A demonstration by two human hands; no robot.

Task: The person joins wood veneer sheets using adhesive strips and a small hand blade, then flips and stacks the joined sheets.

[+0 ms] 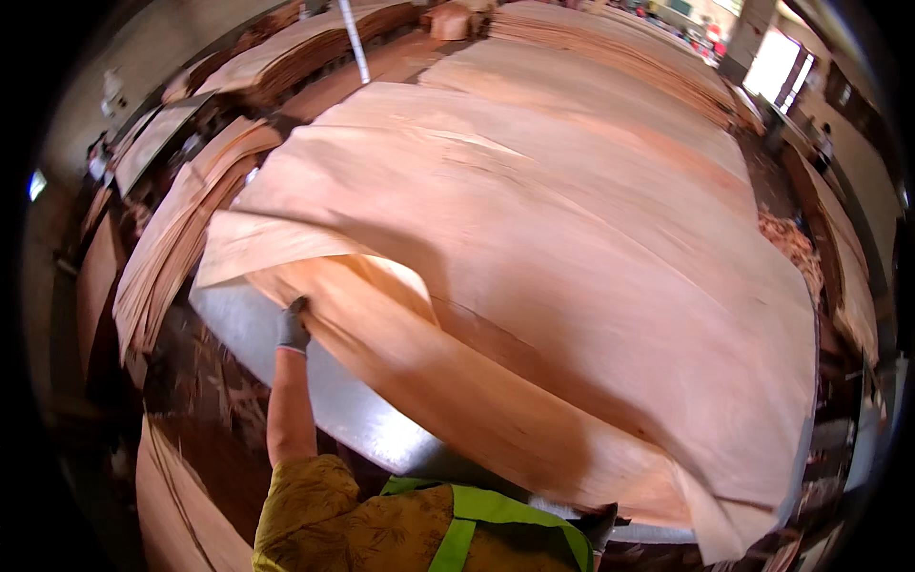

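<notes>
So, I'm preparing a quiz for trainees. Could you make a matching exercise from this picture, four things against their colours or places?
Things:
1. left hand
2. tabletop
3. strap on the person's back
4. thin pole

Colours or places:
A. white, at the picture's top edge
B. at the left part of the curled wood sheet
C. bright green
D. silvery grey

Pairs: 1-B; 2-D; 3-C; 4-A

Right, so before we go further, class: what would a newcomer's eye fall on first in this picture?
Probably the broad pinkish wood sheet filling the middle of the view. Next comes the curled wood strip along its near side, with the gloved left hand gripping its left part and the right hand by its lower right edge. Beneath, the shiny metal table gleams at lower centre-left.
</notes>
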